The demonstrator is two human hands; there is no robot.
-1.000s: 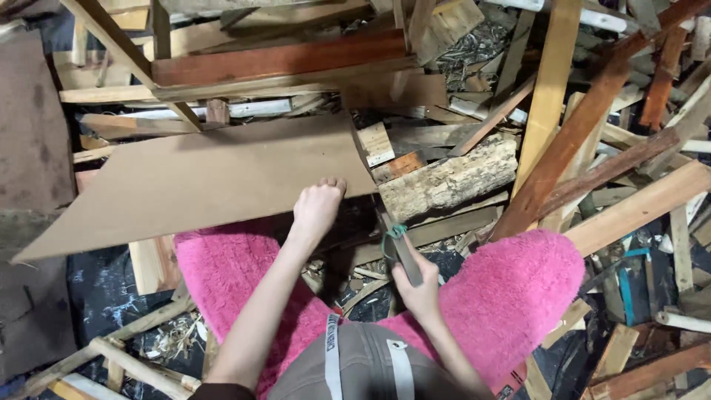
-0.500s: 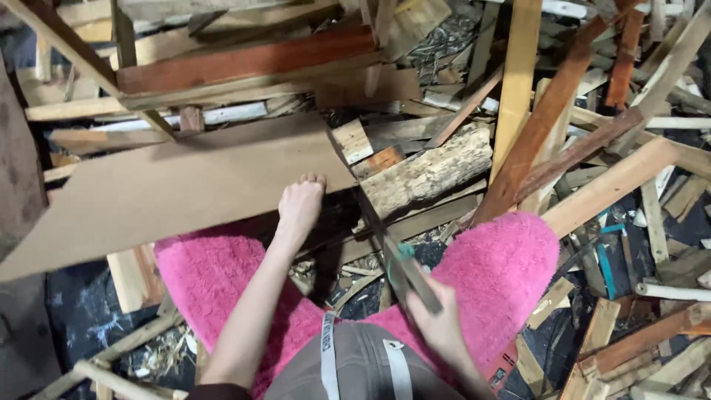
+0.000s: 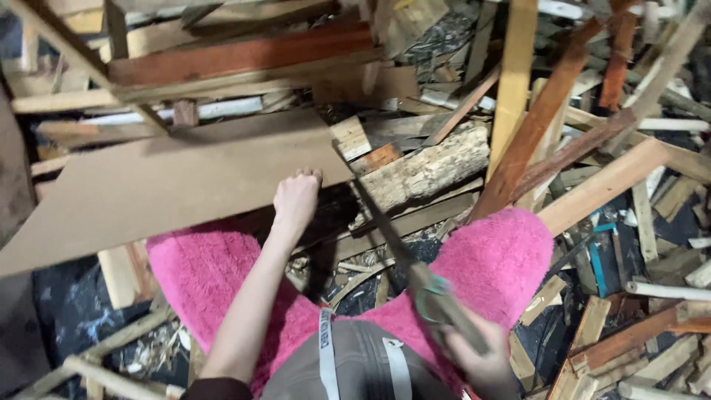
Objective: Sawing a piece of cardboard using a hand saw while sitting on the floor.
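Left hand (image 3: 296, 198): arm extended, grip clamped on near edge of one board (image 3: 170, 181). Right hand (image 3: 481, 359): grip closed around handle of one saw (image 3: 404, 248), blade angled up toward the board's right edge, beside one log (image 3: 426, 172).

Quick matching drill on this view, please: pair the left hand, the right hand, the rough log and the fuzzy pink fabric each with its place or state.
Things:
1. left hand
2. right hand
3. rough log
4. pink fabric

Places or states:
A. lies among the scrap timber, just right of the board's corner
B. grips the handsaw handle, low in view
C. covers both knees
D. fingers hooked on the near edge of the brown board

Pairs: 1-D, 2-B, 3-A, 4-C
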